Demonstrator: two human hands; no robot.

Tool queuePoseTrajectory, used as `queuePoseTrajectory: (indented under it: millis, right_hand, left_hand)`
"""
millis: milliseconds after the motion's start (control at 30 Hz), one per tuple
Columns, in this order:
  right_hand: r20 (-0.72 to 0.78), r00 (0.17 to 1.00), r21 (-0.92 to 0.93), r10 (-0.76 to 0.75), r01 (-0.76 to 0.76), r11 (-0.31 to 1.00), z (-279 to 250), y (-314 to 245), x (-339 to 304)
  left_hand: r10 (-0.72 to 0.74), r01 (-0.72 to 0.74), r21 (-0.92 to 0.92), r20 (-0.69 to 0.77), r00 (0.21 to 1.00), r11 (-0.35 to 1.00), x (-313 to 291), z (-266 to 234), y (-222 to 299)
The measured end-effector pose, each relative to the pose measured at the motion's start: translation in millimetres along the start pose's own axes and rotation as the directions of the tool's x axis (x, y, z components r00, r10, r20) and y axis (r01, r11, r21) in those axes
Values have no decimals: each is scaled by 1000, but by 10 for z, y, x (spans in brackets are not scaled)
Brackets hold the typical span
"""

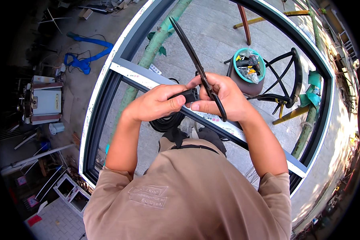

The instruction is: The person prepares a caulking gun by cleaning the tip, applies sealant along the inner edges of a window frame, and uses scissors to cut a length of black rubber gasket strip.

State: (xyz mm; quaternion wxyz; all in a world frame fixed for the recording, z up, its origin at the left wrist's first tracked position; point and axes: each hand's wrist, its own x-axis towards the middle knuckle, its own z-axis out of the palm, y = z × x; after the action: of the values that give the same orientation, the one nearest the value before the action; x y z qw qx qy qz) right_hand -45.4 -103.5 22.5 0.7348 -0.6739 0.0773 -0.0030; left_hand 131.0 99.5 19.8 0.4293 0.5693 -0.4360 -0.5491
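Observation:
In front of my chest, both hands meet above the crossbar of a large window frame (232,127). My left hand (158,102) is closed on a short, thick black piece (191,95), with the thumb pressed along it. The fingertips of my right hand (224,96) meet that piece at its other end. A long, thin black strip (194,56) also sits in my right hand. It slants up to the far left, and its lower end sticks out below the fingers. Whether the piece and the strip are joined is hidden by my fingers.
A coil of black strip (166,122) lies below the crossbar. Through the frame show a teal basin (239,60) of tools on a stool and a black metal chair frame (296,76). Green-wrapped poles (158,44) run beneath. A white machine (47,101) stands left.

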Motion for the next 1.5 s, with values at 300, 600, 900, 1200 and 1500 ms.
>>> queuePoseTrajectory:
  millis: [300,600,900,1200,1500]
  right_hand:
    - [-46,997,-159,-60,52,986,61,35,-40]
    - [-170,981,-242,-96,53,969,117,49,-83]
    - [-68,998,-385,-1,-25,922,80,39,-82]
    - [-15,999,-844,-46,12,536,80,-300,-361]
    - [-91,991,-936,-98,-51,349,-8,-437,-687]
  left_hand:
    - [32,-32,-11,25,999,999,41,57,94]
    - [336,-180,351,-457,824,919,-86,487,-31]
    - [358,-46,586,-429,829,809,-561,202,83]
    - [386,-111,514,-465,797,851,-748,55,169]
    - [493,-238,580,-333,804,780,-282,35,199]
